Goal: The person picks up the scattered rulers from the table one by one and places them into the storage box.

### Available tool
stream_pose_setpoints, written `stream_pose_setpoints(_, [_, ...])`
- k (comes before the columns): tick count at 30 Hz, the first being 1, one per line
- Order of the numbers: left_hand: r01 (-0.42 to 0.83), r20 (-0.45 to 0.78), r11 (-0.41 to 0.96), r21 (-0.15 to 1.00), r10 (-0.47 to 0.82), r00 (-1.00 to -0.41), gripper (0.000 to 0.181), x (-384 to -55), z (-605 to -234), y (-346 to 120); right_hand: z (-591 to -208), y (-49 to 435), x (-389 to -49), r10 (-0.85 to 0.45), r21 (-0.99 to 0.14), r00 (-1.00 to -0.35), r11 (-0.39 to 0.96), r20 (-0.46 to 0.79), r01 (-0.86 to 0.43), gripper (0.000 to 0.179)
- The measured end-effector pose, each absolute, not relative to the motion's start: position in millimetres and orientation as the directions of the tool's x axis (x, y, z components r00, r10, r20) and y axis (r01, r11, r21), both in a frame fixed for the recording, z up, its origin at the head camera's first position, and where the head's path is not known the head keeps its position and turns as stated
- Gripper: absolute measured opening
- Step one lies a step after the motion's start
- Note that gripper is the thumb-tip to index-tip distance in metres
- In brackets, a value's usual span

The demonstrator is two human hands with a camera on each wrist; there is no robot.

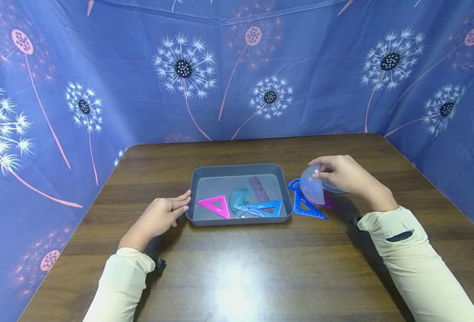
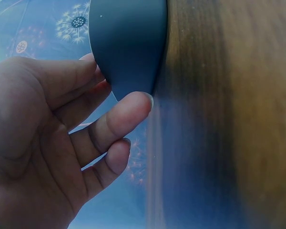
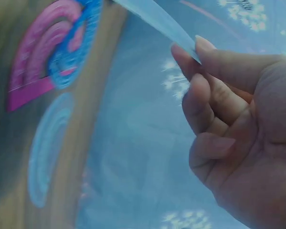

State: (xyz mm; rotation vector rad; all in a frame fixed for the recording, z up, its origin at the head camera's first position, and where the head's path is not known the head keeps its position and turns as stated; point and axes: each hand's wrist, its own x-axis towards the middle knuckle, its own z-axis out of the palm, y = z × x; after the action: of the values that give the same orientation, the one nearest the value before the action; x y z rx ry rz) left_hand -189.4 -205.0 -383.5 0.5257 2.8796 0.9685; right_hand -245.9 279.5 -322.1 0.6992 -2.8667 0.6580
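Note:
In the head view, my right hand pinches a clear protractor by its edge, above the table right of the grey tray. Below it lie a blue set square, a blue protractor and a magenta protractor. Another clear protractor lies flat in the right wrist view. With extended fingers, my left hand touches the tray's left outer wall. Inside the tray are a pink set square, a teal protractor, a dark ruler, a blue set square and a pale blue protractor.
The brown wooden table extends around the tray, with a bright reflection near the front. A blue cloth printed with dandelions hangs behind the table and along both sides.

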Motion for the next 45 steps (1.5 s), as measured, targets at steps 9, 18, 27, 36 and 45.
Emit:
stream_pose_setpoints(9, [0.300, 0.056, 0.748, 0.592, 0.333, -0.941, 0.036, -189.8, -383.7, -205.5, -304.4, 253.9, -228.7, -0.334, -0.406, -0.830, 0.751, 0.446, -0.521, 0.025])
stream_pose_setpoints(18, [0.303, 0.060, 0.744, 0.595, 0.335, -0.940, 0.036, -190.4, -384.3, -205.4, -307.3, 231.4, -219.0, -0.260, -0.490, -0.788, 0.663, 0.558, -0.566, 0.020])
stream_pose_setpoints(27, [0.299, 0.054, 0.742, 0.599, 0.335, -0.941, 0.037, -189.0, -383.7, -205.0, -331.4, 210.3, -219.0, -0.300, -0.545, -0.847, 0.660, 0.440, -0.517, 0.019])
stream_pose_setpoints(36, [0.307, 0.063, 0.741, 0.597, 0.337, -0.939, 0.036, -189.0, -383.6, -204.9, -349.7, 199.5, -222.1, -0.363, -0.613, -0.894, 0.654, 0.261, -0.444, 0.023])
stream_pose_setpoints(45, [0.309, 0.065, 0.742, 0.595, 0.339, -0.939, 0.036, -189.0, -383.7, -204.9, -362.4, 197.3, -225.4, -0.539, -0.506, -0.825, 0.670, 0.172, -0.543, 0.047])
